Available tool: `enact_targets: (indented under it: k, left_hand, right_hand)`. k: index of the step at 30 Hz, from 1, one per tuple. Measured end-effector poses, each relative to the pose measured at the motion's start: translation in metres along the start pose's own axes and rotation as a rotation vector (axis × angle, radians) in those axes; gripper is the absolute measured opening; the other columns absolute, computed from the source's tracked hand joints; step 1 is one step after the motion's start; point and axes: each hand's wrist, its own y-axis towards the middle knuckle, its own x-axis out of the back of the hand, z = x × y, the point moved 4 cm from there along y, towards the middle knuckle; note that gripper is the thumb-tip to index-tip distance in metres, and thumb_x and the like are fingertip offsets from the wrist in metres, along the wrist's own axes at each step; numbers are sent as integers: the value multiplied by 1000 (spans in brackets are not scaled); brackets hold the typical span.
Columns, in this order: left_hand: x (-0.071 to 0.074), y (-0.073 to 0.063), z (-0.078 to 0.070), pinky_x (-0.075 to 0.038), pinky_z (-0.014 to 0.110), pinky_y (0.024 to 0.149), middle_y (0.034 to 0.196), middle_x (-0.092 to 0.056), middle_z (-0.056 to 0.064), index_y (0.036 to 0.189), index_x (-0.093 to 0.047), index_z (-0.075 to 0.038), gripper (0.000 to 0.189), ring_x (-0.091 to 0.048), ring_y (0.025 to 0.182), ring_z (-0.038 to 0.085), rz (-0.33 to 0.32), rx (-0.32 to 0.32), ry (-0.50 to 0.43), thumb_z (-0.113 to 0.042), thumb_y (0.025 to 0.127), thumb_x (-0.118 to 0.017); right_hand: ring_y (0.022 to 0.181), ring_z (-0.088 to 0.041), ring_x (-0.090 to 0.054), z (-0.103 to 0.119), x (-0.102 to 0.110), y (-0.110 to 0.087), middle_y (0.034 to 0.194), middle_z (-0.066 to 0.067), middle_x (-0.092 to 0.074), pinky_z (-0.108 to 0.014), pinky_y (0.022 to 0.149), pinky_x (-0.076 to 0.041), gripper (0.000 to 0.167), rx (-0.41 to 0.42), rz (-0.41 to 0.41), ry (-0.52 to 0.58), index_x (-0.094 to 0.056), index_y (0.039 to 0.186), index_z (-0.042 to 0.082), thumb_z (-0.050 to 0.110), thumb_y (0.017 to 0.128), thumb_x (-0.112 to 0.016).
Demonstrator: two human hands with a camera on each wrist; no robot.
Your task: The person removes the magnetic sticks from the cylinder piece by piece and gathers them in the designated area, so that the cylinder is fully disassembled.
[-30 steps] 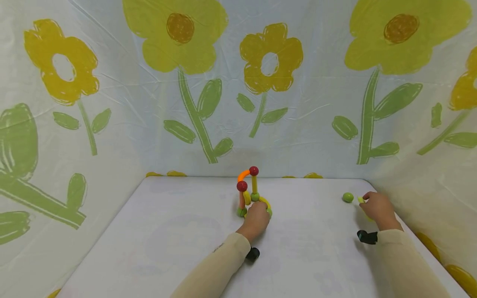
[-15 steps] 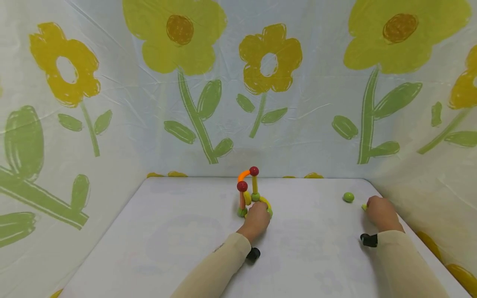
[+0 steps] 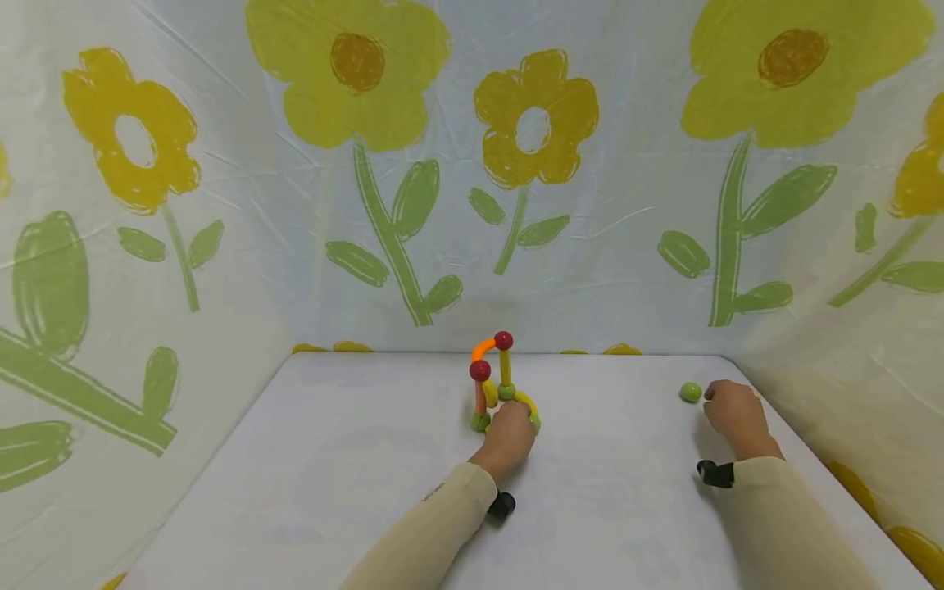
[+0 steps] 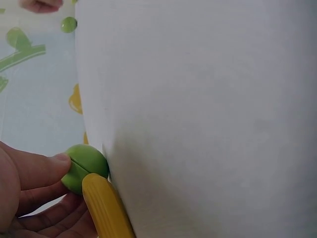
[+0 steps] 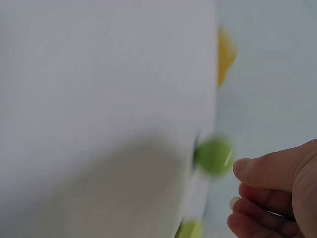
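A small frame of magnetic rods and balls stands on the table, with two red balls (image 3: 504, 340) at its top, an orange curved rod (image 3: 483, 349) between them, and green balls at its base. My left hand (image 3: 512, 434) pinches a green ball (image 4: 89, 156) of that base, which has a ribbed yellow rod (image 4: 108, 210) against it. At the right, my right hand (image 3: 740, 419) is beside a loose green ball (image 3: 691, 392), thumb tip right at its edge in the right wrist view. A yellow-green piece (image 5: 190, 229) lies below that ball, partly cut off.
The white table (image 3: 354, 492) is bounded by a flower-printed cloth (image 3: 627, 270) at the back and sides. Black wrist cameras (image 3: 715, 474) are strapped at both wrists.
My right hand has first drawn right with the pale yellow-green piece, then come back left toward the loose ball; the piece no longer shows at its fingers. My left hand stays on the frame.
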Motion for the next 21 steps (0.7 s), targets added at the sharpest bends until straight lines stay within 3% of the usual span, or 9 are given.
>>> enact_targets:
  k: [6,12,16,21]
  left_hand:
    - [2,0,0,-54,31,73,90,-60,3,109,-65,0,18,-55,73,16,2,25,-35,-9,94,-58]
    - [0,0,1,-55,31,73,91,-63,3,113,-65,0,22,-56,75,16,19,48,-55,-8,93,-59]
    - [-1,0,2,-54,29,68,86,-62,2,108,-67,-1,19,-56,72,15,14,22,-32,-10,93,-62]
    - [0,-1,2,-53,29,67,83,-62,2,101,-67,-1,13,-56,72,15,-3,-24,-5,-10,92,-64]
  right_hand:
    - [80,-28,-59,80,-18,9,94,-20,-66,-37,66,-52,22,41,69,182,-65,107,-5,10,91,-62]
    - [80,-20,-63,150,-49,10,95,-11,-69,-33,69,-54,20,106,187,331,-69,105,2,15,90,-66]
    - [76,-16,-64,181,-68,10,93,-7,-69,-30,67,-55,18,96,261,419,-70,103,4,15,89,-69]
    - [71,-15,-63,203,-88,13,88,-6,-69,-28,64,-54,17,83,312,463,-72,100,4,14,87,-70]
